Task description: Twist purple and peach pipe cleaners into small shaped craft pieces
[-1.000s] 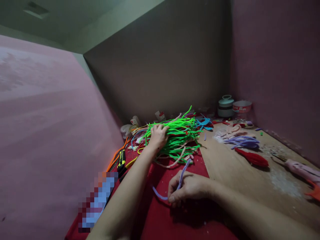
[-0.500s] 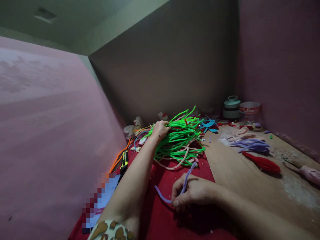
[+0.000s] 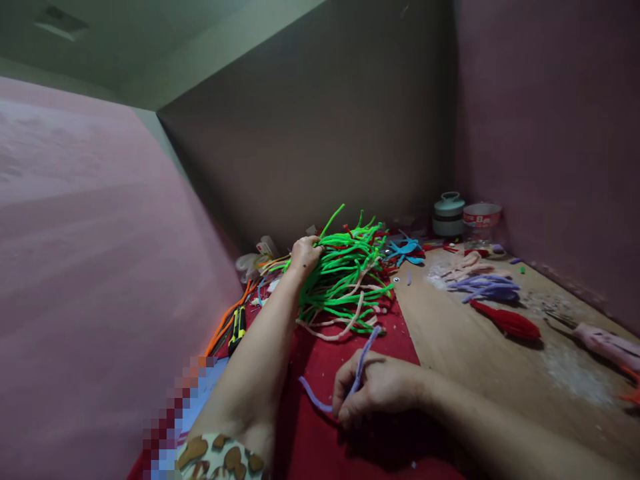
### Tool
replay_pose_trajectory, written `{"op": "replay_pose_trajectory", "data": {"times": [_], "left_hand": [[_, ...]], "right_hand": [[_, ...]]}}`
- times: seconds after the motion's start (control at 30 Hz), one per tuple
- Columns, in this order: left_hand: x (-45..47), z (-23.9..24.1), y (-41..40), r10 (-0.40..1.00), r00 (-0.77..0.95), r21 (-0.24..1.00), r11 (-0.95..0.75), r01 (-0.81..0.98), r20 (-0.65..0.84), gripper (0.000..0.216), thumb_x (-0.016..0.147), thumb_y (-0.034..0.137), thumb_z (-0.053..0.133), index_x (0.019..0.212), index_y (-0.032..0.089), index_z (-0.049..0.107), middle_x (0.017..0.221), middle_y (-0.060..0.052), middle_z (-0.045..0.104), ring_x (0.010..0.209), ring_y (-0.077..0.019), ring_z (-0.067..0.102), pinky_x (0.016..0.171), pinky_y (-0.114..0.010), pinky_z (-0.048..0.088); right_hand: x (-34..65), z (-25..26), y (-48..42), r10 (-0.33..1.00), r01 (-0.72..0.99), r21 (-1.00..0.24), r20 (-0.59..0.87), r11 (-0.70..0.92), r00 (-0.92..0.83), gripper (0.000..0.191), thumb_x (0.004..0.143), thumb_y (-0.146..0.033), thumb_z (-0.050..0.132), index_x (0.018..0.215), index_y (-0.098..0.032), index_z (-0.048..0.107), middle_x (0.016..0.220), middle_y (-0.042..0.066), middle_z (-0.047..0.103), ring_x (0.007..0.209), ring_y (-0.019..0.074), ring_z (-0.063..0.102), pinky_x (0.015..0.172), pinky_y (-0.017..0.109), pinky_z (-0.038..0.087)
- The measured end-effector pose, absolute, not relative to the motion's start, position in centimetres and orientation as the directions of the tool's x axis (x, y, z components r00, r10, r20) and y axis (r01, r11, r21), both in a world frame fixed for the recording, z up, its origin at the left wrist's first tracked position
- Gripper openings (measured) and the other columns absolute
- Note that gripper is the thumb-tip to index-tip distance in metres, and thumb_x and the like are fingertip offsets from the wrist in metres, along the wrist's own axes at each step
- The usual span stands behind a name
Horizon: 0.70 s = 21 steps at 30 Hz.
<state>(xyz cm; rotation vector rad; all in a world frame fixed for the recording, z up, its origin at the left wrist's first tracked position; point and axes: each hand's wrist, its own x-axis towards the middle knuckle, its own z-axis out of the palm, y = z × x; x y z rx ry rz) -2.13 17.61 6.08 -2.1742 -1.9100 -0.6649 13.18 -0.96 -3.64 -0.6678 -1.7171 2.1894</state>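
Note:
My left hand (image 3: 304, 255) reaches forward and is closed around a bundle of bright green pipe cleaners (image 3: 347, 270), lifting part of the tangled pile off the red cloth (image 3: 325, 427). Pale pink pipe cleaners (image 3: 345, 320) lie tangled under the green ones. My right hand (image 3: 373, 390) rests on the red cloth nearer to me, fingers pinched on a bent purple pipe cleaner (image 3: 357, 363) that sticks out on both sides of the fist.
On the wooden tabletop (image 3: 450, 333) to the right lie purple pipe cleaners (image 3: 487, 287), a red fuzzy piece (image 3: 507, 321), a pink piece (image 3: 607, 343) and blue pieces (image 3: 404, 250). A lidded jar (image 3: 449, 215) and cup (image 3: 481, 219) stand in the back corner. A yellow-black tool (image 3: 237, 328) lies left.
My left hand has closed on the green pipe cleaners and raised them, so the strands stand higher. My right hand keeps its hold on the purple pipe cleaner in about the same place.

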Motion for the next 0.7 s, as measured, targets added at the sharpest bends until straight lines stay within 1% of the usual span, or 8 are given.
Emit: {"op": "replay_pose_trajectory", "data": {"times": [0.13,0.23,0.4,0.57,0.7], "left_hand": [[-2.2,5.8,17.7,0.887,0.067,0.164,-0.158,0.974,0.457,0.031,0.072,0.031,0.055,0.098,0.020,0.067,0.090,-0.005,0.069,0.086,-0.0176,0.060,0.075,-0.023,0.041],[-2.1,5.5,17.6,0.876,0.059,0.167,-0.157,0.973,0.478,0.031,0.072,0.029,0.055,0.100,0.021,0.066,0.093,-0.004,0.068,0.088,-0.0174,0.059,0.077,-0.023,0.041],[-2.2,4.7,17.4,0.863,0.068,0.168,-0.173,0.970,0.501,0.028,0.072,0.029,0.054,0.098,0.021,0.061,0.089,-0.004,0.066,0.084,-0.0168,0.059,0.074,-0.024,0.042],[-2.4,4.1,16.9,0.862,0.094,0.140,-0.187,0.972,0.499,0.028,0.074,0.028,0.053,0.100,0.022,0.057,0.090,-0.004,0.065,0.084,-0.0168,0.058,0.074,-0.025,0.042],[-2.4,3.8,16.5,0.872,0.118,0.097,-0.185,0.978,0.476,0.030,0.075,0.027,0.053,0.105,0.022,0.052,0.093,-0.004,0.065,0.086,-0.0173,0.058,0.076,-0.026,0.041]], "right_hand": [[13.2,-3.8,-1.0,0.507,0.084,-0.970,-0.191,-0.226,-0.841,0.019,0.052,-0.014,0.070,0.071,-0.013,0.067,0.053,-0.003,0.060,0.050,0.0064,0.054,0.046,0.014,0.040],[13.2,-4.0,-0.9,0.501,0.060,-0.970,-0.173,-0.234,-0.848,0.018,0.054,-0.013,0.068,0.072,-0.013,0.067,0.055,-0.003,0.060,0.049,0.0059,0.054,0.046,0.014,0.040],[13.2,-3.8,-0.8,0.483,0.048,-0.967,-0.168,-0.251,-0.859,0.018,0.055,-0.011,0.066,0.073,-0.013,0.066,0.055,-0.004,0.060,0.048,0.0054,0.054,0.044,0.013,0.039],[13.2,-3.4,-0.9,0.481,0.065,-0.965,-0.185,-0.255,-0.857,0.016,0.057,-0.011,0.063,0.072,-0.014,0.065,0.053,-0.004,0.058,0.048,0.0058,0.053,0.045,0.014,0.040],[13.2,-3.6,-0.8,0.474,0.050,-0.971,-0.157,-0.232,-0.866,0.016,0.058,-0.012,0.063,0.074,-0.014,0.065,0.055,-0.004,0.059,0.049,0.0061,0.054,0.046,0.015,0.040]]}}
